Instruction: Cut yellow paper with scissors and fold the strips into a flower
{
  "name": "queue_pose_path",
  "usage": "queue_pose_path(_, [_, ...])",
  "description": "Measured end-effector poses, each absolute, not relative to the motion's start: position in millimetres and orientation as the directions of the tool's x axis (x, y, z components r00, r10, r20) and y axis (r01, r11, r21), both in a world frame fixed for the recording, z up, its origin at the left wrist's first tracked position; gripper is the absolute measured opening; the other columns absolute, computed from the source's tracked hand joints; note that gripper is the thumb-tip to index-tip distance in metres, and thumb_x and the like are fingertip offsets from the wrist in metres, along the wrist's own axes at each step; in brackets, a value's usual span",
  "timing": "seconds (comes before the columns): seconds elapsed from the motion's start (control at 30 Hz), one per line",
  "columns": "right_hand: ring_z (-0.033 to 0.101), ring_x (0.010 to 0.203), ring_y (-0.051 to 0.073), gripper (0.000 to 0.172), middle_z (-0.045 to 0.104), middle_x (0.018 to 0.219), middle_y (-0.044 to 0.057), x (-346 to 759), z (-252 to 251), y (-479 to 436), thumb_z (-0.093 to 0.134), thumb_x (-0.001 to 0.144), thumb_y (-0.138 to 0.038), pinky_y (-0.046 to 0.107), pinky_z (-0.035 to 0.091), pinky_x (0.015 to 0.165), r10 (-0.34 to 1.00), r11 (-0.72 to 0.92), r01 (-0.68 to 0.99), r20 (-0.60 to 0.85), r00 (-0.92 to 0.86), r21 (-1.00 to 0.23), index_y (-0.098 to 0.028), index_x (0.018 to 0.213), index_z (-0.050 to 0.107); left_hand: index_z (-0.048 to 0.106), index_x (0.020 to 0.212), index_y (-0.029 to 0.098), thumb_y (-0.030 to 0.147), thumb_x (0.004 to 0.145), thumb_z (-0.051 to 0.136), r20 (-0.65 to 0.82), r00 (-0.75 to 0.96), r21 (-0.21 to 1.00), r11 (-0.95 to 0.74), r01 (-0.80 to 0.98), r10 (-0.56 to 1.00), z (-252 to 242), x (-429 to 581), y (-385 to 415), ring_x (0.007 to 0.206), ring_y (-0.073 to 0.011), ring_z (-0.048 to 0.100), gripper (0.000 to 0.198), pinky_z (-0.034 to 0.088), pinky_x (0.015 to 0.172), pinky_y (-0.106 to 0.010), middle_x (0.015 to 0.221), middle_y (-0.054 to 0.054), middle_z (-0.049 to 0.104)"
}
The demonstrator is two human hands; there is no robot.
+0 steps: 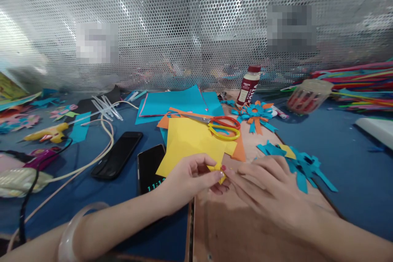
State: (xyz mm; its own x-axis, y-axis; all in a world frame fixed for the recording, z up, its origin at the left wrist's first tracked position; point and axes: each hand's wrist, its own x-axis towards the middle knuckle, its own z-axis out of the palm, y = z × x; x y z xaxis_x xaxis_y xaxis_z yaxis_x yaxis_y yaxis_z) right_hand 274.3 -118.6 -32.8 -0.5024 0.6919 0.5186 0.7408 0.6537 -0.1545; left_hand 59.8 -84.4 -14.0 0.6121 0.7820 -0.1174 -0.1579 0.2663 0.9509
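A small folded piece of yellow paper [221,179] is pinched between the thumb and fingers of my left hand [196,174]. From the right, my right hand [270,186] meets it with its fingertips, which close at the paper's edge. Just behind the hands lies a larger yellow sheet [192,139], on top of orange paper [240,147]. Scissors [222,127] with one red and one yellow handle rest across the sheets, blades pointing left. Cut blue paper strips [307,168] with a yellow bit sit beside my right hand. Part of the small piece is hidden by my fingers.
Blue sheets [172,103] lie further back. Two phones, one black [118,155] and one lit [150,163], are at left, near a yellow glue gun [49,133] and cables. A bottle [248,86], a blue-orange paper flower [255,112] and a plastic cup [308,96] stand behind at right.
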Motion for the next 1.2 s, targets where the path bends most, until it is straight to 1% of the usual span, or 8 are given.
queue_pose_path(0.17, [0.053,0.087,0.022,0.040,0.067,0.093,0.005,272,-25,-119,0.041,0.087,-0.012,0.039,0.039,0.072,0.497,0.705,0.685,0.561,-0.662,0.183,-0.024,0.124,0.051,0.052,0.079,0.013,0.031,0.072,0.069,-0.142,0.600,0.950,0.278,-0.140,0.787,-12,61,-84,0.063,-0.0124,0.063,0.025,0.050,0.069,-0.028,0.073,-0.005,0.066])
queue_pose_path(0.23, [0.053,0.083,0.022,0.037,0.068,0.090,0.004,269,-21,-118,0.041,0.086,-0.012,0.038,0.038,0.070,0.460,0.701,0.676,0.580,-0.672,0.227,-0.024,0.119,0.054,0.052,0.078,0.013,0.032,0.071,0.070,-0.142,0.590,0.950,0.277,-0.144,0.795,-13,62,-83,0.062,-0.0123,0.062,0.026,0.050,0.067,-0.028,0.074,-0.005,0.066])
queue_pose_path(0.33, [0.054,0.076,0.020,0.031,0.067,0.084,0.001,262,-18,-117,0.044,0.086,-0.013,0.038,0.037,0.070,0.512,0.703,0.707,0.634,-0.580,0.079,-0.029,0.109,0.058,0.054,0.078,0.013,0.032,0.071,0.069,-0.137,0.578,0.958,0.256,-0.129,0.805,-14,63,-82,0.063,-0.0117,0.061,0.025,0.049,0.065,-0.027,0.073,-0.003,0.065])
queue_pose_path(0.43, [0.056,0.079,0.018,0.023,0.065,0.088,0.003,255,-15,-115,0.049,0.085,-0.016,0.036,0.041,0.071,0.639,0.665,0.723,0.645,-0.420,-0.189,-0.026,0.103,0.060,0.054,0.080,0.014,0.032,0.072,0.067,-0.148,0.565,0.969,0.234,-0.084,0.812,-14,63,-80,0.060,-0.0105,0.060,0.024,0.047,0.062,-0.024,0.071,-0.002,0.063])
queue_pose_path(0.57, [0.057,0.085,0.014,0.013,0.063,0.090,0.002,250,-11,-111,0.048,0.087,-0.021,0.028,0.045,0.074,0.850,0.520,0.603,0.438,-0.293,-0.605,-0.023,0.088,0.061,0.055,0.080,0.014,0.031,0.072,0.067,-0.173,0.550,0.977,0.214,-0.009,0.817,-15,64,-80,0.060,-0.0101,0.060,0.022,0.043,0.056,-0.020,0.070,-0.001,0.061])
queue_pose_path(0.63, [0.057,0.083,0.014,0.014,0.062,0.086,0.001,249,-10,-110,0.048,0.088,-0.025,0.026,0.045,0.072,0.908,0.419,0.557,0.317,-0.275,-0.717,-0.022,0.082,0.060,0.056,0.078,0.014,0.030,0.073,0.066,-0.168,0.553,0.982,0.186,0.022,0.816,-17,65,-80,0.064,-0.0107,0.061,0.019,0.042,0.057,-0.020,0.071,0.000,0.060])
queue_pose_path(0.8, [0.056,0.075,0.013,0.015,0.062,0.078,-0.001,246,-8,-109,0.051,0.085,-0.028,0.026,0.043,0.069,0.944,0.302,0.486,0.187,-0.272,-0.820,-0.022,0.075,0.061,0.058,0.076,0.015,0.029,0.075,0.062,-0.139,0.567,0.990,0.128,0.058,0.812,-20,64,-80,0.066,-0.0108,0.059,0.015,0.041,0.058,-0.020,0.071,-0.001,0.061])
queue_pose_path(1.2, [0.051,0.067,0.012,0.016,0.060,0.072,-0.001,243,-4,-108,0.052,0.082,-0.031,0.023,0.040,0.061,0.971,0.149,0.469,0.038,-0.237,-0.870,-0.021,0.073,0.060,0.059,0.077,0.013,0.024,0.075,0.060,-0.134,0.556,0.989,0.072,0.132,0.820,-20,64,-79,0.066,-0.0102,0.056,0.012,0.041,0.062,-0.021,0.072,-0.002,0.060])
